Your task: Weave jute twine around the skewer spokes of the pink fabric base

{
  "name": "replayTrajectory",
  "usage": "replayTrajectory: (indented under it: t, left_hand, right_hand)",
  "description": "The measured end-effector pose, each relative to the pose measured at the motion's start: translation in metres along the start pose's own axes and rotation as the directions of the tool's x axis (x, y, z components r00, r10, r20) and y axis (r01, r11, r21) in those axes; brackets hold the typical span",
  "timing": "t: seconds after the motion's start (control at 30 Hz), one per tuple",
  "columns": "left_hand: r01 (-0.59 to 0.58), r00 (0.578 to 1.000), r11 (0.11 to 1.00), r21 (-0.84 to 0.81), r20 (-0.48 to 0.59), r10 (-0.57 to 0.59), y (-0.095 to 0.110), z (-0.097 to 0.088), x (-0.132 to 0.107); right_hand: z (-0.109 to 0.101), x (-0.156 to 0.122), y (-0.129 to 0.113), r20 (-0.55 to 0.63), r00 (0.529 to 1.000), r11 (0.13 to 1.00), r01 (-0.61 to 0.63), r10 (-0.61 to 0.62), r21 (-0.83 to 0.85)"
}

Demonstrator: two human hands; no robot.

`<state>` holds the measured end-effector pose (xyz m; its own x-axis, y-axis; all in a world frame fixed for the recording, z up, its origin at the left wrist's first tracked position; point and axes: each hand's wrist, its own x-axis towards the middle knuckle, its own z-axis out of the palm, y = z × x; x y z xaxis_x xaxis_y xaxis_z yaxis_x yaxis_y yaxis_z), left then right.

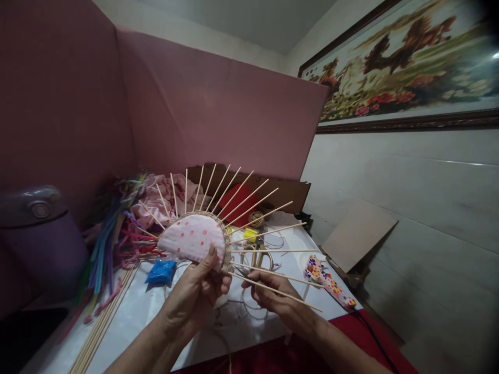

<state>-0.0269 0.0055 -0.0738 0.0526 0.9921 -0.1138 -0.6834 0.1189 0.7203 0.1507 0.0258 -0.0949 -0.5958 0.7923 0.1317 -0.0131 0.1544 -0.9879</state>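
Note:
My left hand point(200, 285) grips a half-round piece point(195, 236) covered in white fabric with red-pink dots, thumb on its face and fingers behind. Twine is woven along its curved rim, and thin wooden sticks point(245, 202) fan out from it. At the lower right of the rim, my right hand point(273, 293) is closed in a pinch beside the lowest stick point(288, 296). Twine point(253, 307) loops down from its fingertips, which partly hide the held spot. Behind the sticks lie scissors point(260, 259) with gold-coloured handles.
A flowered glue gun point(329, 283) with a black cord lies on the right. To the left are a blue packet point(161, 272), loose sticks point(103, 319), colourful pipe cleaners point(103, 259) and crumpled pink fabric point(179, 189). A twine ball point(256, 219) and cardboard point(298, 195) stand behind.

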Motion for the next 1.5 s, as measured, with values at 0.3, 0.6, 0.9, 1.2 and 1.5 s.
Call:
replayTrajectory:
  t: [0.3, 0.6, 0.9, 1.2, 1.5]
  left_hand:
    - [0.028, 1.0, 1.0, 0.013, -0.004, -0.028, -0.002, 0.003, -0.002]
    - [0.046, 0.998, 0.997, 0.069, 0.033, -0.048, -0.002, 0.003, -0.004]
    - [0.047, 0.999, 0.998, 0.036, 0.005, -0.047, -0.004, 0.001, 0.0]
    - [0.073, 0.997, 0.994, 0.08, 0.002, -0.073, -0.007, 0.002, -0.002]
    - [0.071, 0.997, 0.993, 0.089, 0.001, -0.071, -0.009, -0.001, 0.001]
  right_hand:
    - [-0.003, 0.0, 0.006, -0.022, 0.996, 0.984, 0.08, -0.084, -0.159]
    - [-0.002, 0.001, 0.0, -0.016, 0.991, 0.961, 0.128, -0.136, -0.245]
    - [-0.001, 0.005, 0.001, 0.017, 0.983, 0.953, 0.18, -0.181, -0.244]
    - [-0.001, 0.008, 0.007, 0.053, 0.991, 0.987, 0.127, -0.122, -0.101]
    - [0.005, 0.006, 0.012, -0.022, 0.994, 0.99, 0.106, -0.109, -0.097]
